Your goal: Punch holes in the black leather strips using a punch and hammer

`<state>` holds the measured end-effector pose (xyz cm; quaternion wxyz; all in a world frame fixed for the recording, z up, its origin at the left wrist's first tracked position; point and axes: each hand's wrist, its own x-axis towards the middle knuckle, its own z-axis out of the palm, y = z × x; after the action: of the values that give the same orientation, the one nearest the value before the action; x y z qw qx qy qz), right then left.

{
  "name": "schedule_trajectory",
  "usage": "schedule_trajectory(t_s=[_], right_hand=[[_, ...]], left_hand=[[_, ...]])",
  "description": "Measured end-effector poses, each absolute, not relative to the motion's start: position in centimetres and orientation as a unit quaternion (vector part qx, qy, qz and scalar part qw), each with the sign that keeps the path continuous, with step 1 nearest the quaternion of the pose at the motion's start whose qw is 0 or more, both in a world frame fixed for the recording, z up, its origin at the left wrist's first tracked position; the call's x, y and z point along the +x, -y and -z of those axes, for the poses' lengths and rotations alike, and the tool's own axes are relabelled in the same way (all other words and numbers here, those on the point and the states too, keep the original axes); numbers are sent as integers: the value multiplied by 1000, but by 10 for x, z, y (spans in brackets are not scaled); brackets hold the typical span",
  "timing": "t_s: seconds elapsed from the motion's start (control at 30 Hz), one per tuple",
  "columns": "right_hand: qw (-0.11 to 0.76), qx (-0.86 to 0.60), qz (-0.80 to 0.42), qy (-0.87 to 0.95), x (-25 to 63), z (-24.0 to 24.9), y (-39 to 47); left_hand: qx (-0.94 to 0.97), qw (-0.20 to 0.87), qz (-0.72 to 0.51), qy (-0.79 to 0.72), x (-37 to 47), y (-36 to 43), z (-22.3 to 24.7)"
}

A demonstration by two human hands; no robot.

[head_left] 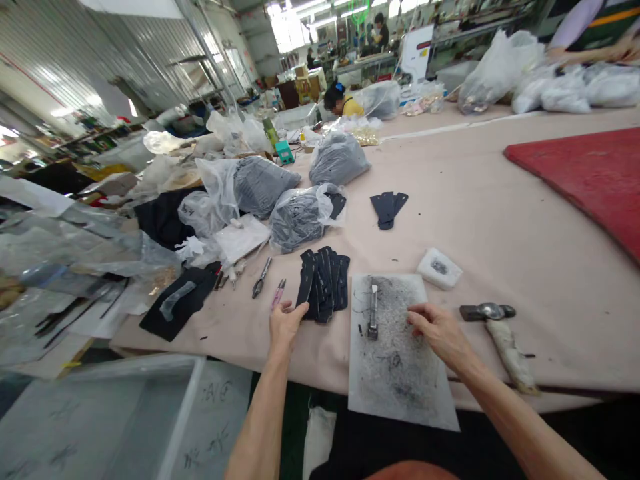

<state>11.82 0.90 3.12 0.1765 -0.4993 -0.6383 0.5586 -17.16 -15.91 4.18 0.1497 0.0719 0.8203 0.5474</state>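
Note:
A fanned stack of dark, strap-like fabric pieces (pixel 327 283) lies on the cloth-covered table. My left hand (pixel 286 327) is at its lower left corner, thumb and forefinger apart, the thumb touching the end of the leftmost piece. Over the right part of a white, black-smudged board (pixel 395 393) is my right hand (pixel 437 330), its fingers curled and the thumb near the forefinger; anything between them is too small to make out. A metal punch-like tool (pixel 373 310) lies on the board, left of that hand. Farther right rests a hammer (pixel 505 343) with a wrapped handle.
A white block (pixel 440 268) with a black smudge sits behind the board. Pink-handled snips (pixel 279 292) and a dark metal tool (pixel 261 277) lie left of the stack. Filled plastic bags (pixel 300 217), more dark pieces (pixel 387 209) and a red sheet (pixel 590 173) are farther back.

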Motion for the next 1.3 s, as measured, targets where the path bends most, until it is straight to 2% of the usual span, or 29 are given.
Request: schedule_trajectory(t_s=[0.1, 0.23, 0.33, 0.47, 0.6, 0.8, 0.9, 1.1, 1.23, 1.3], right_hand=[[194, -494, -605, 594, 129, -33, 5], [235, -469, -711, 469, 134, -42, 21], [296, -437, -770, 359, 139, -46, 22], [354, -453, -755, 316, 157, -38, 10], [361, -476, -734, 324, 175, -27, -3], [378, -502, -729, 272, 181, -20, -14], [386, -505, -730, 251, 181, -19, -14], [387, -502, -736, 238, 186, -16, -6], [387, -514, -704, 302, 197, -15, -6], [361, -526, -686, 349, 204, -18, -6]], left_hand=[[132, 170, -510, -833, -131, 162, -65], [322, 135, -484, -803, -56, 149, -82], [444, 121, -455, -762, -9, 137, -77], [502, 155, -431, -734, 22, 130, -64], [460, 216, -453, -732, 33, 127, -59], [173, 413, -550, -705, 28, 119, -54], [81, 469, -564, -675, 21, 114, -51], [81, 423, -586, -687, 12, 100, -45], [153, 378, -562, -720, 0, 87, -45], [195, 361, -540, -734, -6, 79, -45]])
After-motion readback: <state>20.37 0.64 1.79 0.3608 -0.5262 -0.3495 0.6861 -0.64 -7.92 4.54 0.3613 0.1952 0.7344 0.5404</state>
